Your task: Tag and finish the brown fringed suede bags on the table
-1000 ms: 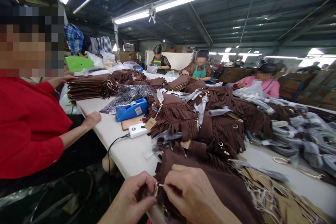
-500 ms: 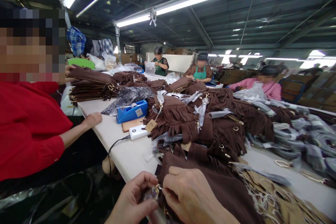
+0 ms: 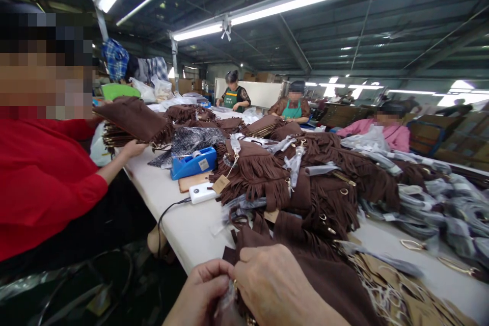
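My left hand (image 3: 206,290) is closed, thumb and fingers pinching a crumpled piece of clear plastic wrapping (image 3: 228,301) at the bottom of the view. Against it presses my right hand (image 3: 277,282), fingers curled together at a small gold metal fitting (image 3: 235,285). Whatever lies between the right fingertips is hidden. A dark brown bag (image 3: 336,282) lies on the table under and beyond my right hand. More brown fringed bags (image 3: 252,168) with gold rings and plastic-wrapped parts are heaped just past it.
A blue tape dispenser (image 3: 194,163) and a white device (image 3: 202,192) with a black cable sit left on the white table (image 3: 168,214). Brown paper tags (image 3: 405,290) with white strings and wrapped grey straps (image 3: 428,198) lie right. A co-worker in red (image 3: 46,178) handles stacked bags; others sit beyond.
My hands have drawn closer together, and my left fingers have closed over the gold fitting. The co-worker in red has moved a hand onto the stack and lifts a brown bag.
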A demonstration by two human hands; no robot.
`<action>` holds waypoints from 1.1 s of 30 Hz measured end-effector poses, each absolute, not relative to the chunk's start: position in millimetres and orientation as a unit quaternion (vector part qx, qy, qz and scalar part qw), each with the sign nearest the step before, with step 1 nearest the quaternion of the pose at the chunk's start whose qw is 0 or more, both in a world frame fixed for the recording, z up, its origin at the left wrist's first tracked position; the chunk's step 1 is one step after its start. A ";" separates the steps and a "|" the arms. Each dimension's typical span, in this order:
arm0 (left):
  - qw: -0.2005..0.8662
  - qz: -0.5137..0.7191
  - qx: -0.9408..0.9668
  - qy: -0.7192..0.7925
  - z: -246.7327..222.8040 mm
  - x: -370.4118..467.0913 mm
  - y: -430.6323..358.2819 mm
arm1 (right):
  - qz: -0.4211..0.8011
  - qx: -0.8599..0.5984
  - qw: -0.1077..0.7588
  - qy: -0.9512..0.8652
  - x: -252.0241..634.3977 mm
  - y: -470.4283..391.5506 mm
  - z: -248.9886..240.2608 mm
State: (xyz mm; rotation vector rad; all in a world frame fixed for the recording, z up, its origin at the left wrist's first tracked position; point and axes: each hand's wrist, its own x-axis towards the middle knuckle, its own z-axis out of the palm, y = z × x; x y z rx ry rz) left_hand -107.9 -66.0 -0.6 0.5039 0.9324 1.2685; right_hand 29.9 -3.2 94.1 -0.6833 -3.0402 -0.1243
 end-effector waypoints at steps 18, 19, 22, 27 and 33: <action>0.665 0.608 0.197 0.386 2.3 -91.1 -72.9 | -0.006 -0.238 0.027 -0.971 43.1 -4.7 78.6; 0.660 0.611 0.205 0.386 0.2 -89.9 -73.7 | -0.003 -0.245 0.022 -0.969 44.2 -4.9 79.1; 0.649 0.609 0.233 0.391 -5.6 -85.3 -77.0 | 0.008 -0.256 0.012 -0.967 49.2 -5.2 75.2; 0.656 0.583 0.269 0.396 -7.0 -81.5 -80.9 | 0.009 -0.237 0.044 -0.970 62.1 -7.1 49.6; 0.664 0.578 0.215 0.423 -18.0 -80.6 -82.9 | -0.019 -0.178 0.153 -0.972 87.6 -16.9 20.8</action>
